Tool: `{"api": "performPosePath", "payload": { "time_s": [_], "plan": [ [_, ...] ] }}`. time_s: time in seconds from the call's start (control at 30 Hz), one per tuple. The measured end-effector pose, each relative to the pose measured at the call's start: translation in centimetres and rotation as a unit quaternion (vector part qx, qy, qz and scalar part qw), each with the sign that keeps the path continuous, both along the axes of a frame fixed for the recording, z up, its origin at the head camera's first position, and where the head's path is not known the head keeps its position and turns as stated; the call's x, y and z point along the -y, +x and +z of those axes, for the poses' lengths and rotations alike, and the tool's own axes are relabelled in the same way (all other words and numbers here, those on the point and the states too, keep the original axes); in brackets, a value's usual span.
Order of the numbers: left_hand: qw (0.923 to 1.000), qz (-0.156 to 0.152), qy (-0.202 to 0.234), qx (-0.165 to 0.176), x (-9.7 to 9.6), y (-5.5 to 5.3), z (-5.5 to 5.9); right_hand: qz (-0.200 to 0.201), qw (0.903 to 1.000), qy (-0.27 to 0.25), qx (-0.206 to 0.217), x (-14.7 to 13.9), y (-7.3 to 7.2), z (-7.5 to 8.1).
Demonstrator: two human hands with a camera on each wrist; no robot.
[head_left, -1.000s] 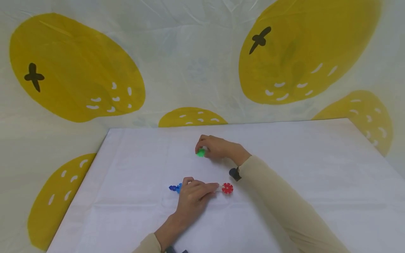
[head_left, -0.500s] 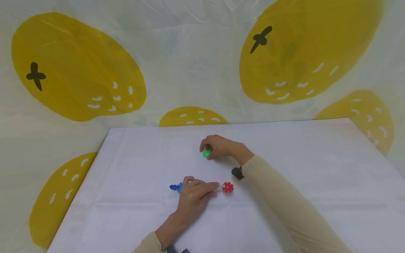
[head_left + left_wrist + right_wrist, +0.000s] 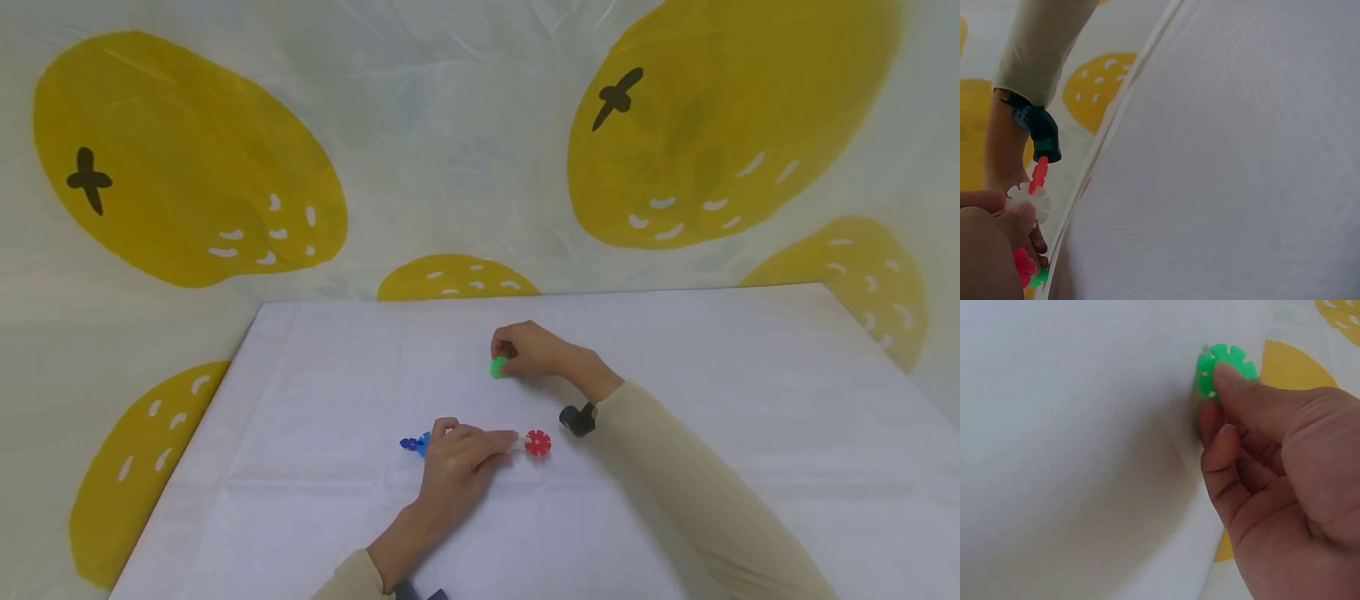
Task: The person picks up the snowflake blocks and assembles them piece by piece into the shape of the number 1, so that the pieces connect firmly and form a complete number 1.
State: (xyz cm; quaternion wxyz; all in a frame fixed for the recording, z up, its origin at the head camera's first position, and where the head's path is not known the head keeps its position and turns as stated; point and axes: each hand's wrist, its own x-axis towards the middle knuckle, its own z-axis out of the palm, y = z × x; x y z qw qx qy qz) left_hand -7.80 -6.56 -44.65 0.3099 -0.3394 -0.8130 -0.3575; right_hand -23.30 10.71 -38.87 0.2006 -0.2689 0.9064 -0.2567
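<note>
My left hand (image 3: 456, 468) lies over a row of joined notched plastic discs. Out past its left side stick a dark blue disc (image 3: 408, 445) and a lighter blue disc (image 3: 425, 443); a red disc (image 3: 537, 442) shows at the right end. In the left wrist view, thumb and finger pinch a white disc (image 3: 1038, 209) that the red one slots into, and a pink disc (image 3: 1024, 267) peeks out below the hand. The middle of the row is hidden. Farther back, my right hand (image 3: 534, 350) pinches a single green notched disc (image 3: 1235, 355) between thumb and fingers.
A white cloth (image 3: 315, 375) covers the table under both hands. Behind it hangs a pale curtain (image 3: 450, 150) printed with large yellow fruit shapes. A dark camera mount (image 3: 577, 420) sits on the right wrist.
The right hand has shifted a little to the right with the green disc, whose face has turned in the fingers. My left hand and the joined discs stay in place.
</note>
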Motion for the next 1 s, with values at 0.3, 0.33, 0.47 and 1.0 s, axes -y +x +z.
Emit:
{"api": "performPosePath", "payload": {
  "time_s": [0.3,0.33,0.47,1.0],
  "plan": [
    [0.9997,0.015,0.022,-0.002,0.0,-0.1,0.3,-0.023,0.9965,-0.078,-0.016,-2.7,1.8,0.0],
    [0.9996,0.015,0.022,0.001,0.0,-0.1,0.3,-0.028,0.9956,-0.088,-0.016,-3.0,2.1,-0.1],
    [0.9994,0.021,0.024,0.014,0.1,-0.2,0.1,-0.043,0.9930,-0.109,-0.010,-3.9,3.7,-0.4],
    [0.9968,0.066,-0.008,0.044,0.2,-0.1,0.3,-0.063,0.9840,-0.166,-0.014,-6.2,9.0,-0.3]
  ]
}}
